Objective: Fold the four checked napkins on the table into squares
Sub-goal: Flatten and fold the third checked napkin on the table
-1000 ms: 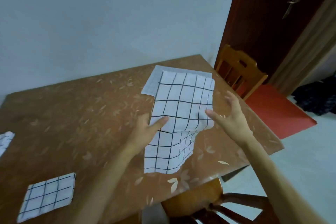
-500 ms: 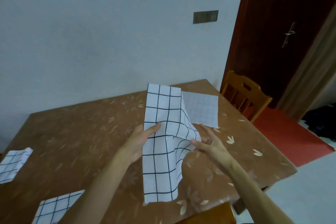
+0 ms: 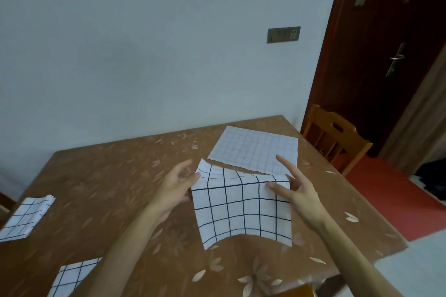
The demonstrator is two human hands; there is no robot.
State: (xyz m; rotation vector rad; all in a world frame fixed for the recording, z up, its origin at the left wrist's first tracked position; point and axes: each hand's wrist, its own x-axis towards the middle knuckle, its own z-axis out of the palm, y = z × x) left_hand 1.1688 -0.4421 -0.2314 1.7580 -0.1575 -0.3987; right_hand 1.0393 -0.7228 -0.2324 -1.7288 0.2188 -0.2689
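Observation:
I hold a white napkin with bold black checks (image 3: 241, 210) above the brown table (image 3: 108, 176), doubled over so its fold runs along the top between my hands. My left hand (image 3: 176, 188) pinches its upper left corner. My right hand (image 3: 296, 190) grips the upper right corner, fingers spread. The lower edge hangs loose and arched. Behind it a faint-checked napkin (image 3: 253, 149) lies flat and spread out on the table. A folded napkin (image 3: 26, 218) rests at the left edge. Another folded one (image 3: 70, 277) lies at the near left, partly hidden by my left forearm.
A wooden chair (image 3: 335, 137) stands at the table's right side, before a dark red door (image 3: 386, 43). A red mat (image 3: 391, 193) covers the floor to the right. The white wall (image 3: 144, 43) runs close behind the table's far edge.
The napkin hung long and narrow from my hands; now it is doubled over and held wide by both top corners. My view has tilted up.

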